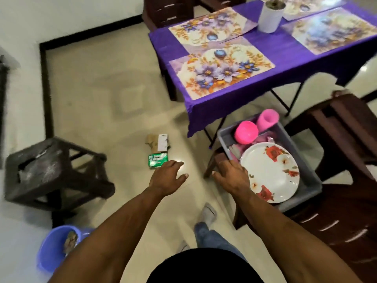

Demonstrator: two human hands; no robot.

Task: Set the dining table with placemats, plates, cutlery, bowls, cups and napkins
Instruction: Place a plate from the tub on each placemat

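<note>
The right hand (230, 176) reaches out palm down over the near left corner of a grey tub (306, 180), fingers spread and relaxed, gripping nothing; its knuckles lie just beside the left rim of the top plate (271, 170), and whether the fingertips touch the tub's edge is hard to tell under the motion blur. The left hand (166, 176) hangs over bare floor to the left, well apart from the tub, fingers loosely extended and empty. The plate is white with red flowers, lying flat but tipped a little against the tub's near wall, apparently on top of a stack. Behind it in the tub sit a pink bowl (246, 132) on its side with its mouth toward the camera and a pink cup (267, 118) lying with its open end pointing toward the table. The tub rests on a dark brown chair (346, 221), its long axis running from the near right toward the table's corner. The table (285, 52), under a purple cloth, carries four floral placemats (220, 68), their long sides roughly parallel to the table's long edge, with a white pot (270, 17) between them. On the floor ahead of the left hand lie a green packet (158, 160) and some cardboard scraps (158, 142); a dark stool (55, 170) and a blue bucket (53, 248) stand further left.
</note>
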